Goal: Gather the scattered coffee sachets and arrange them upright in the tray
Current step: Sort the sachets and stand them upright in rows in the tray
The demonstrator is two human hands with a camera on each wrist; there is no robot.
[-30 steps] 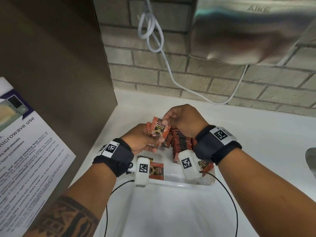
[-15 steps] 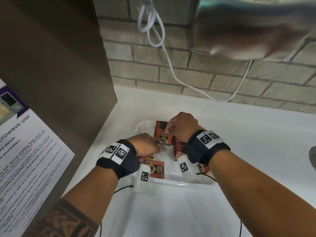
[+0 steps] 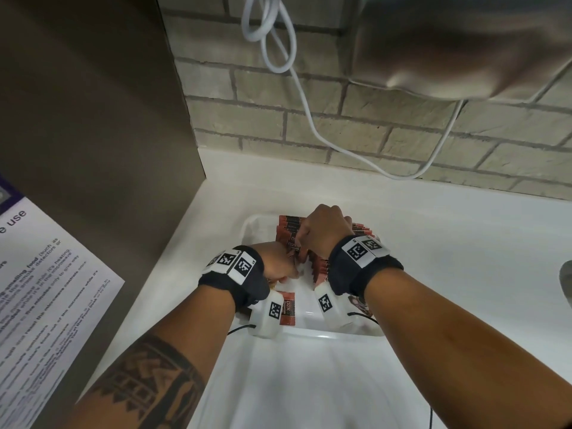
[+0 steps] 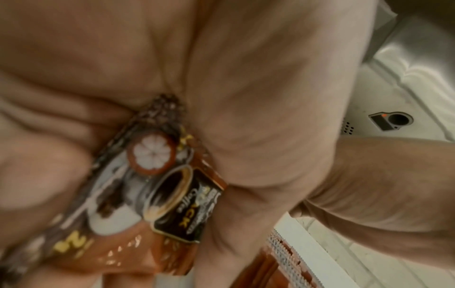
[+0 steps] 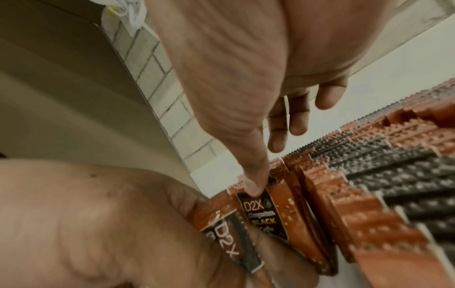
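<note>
A white tray (image 3: 325,335) sits on the white counter. A row of orange-and-black coffee sachets (image 3: 288,224) stands upright along its far side. My right hand (image 3: 322,230) is over the near end of that row (image 5: 369,185). Its thumb (image 5: 253,187) pinches the top of the front D2X sachet (image 5: 265,216); the forefinger is hidden behind it. My left hand (image 3: 275,264) is just left of it, low in the tray, gripping a small bunch of sachets (image 4: 160,194). One sachet (image 3: 287,309) lies flat on the tray floor by my left wrist.
A brown panel (image 3: 93,119) walls off the left, with a microwave notice (image 3: 46,289) on its near face. Behind is a brick wall (image 3: 371,128), where a white cable (image 3: 309,119) hangs from a steel hand dryer (image 3: 464,41). A sink edge (image 3: 566,283) shows at far right.
Both hands have dropped from above the tray into it. The right hand brought its sachet down to the near end of the upright row.
</note>
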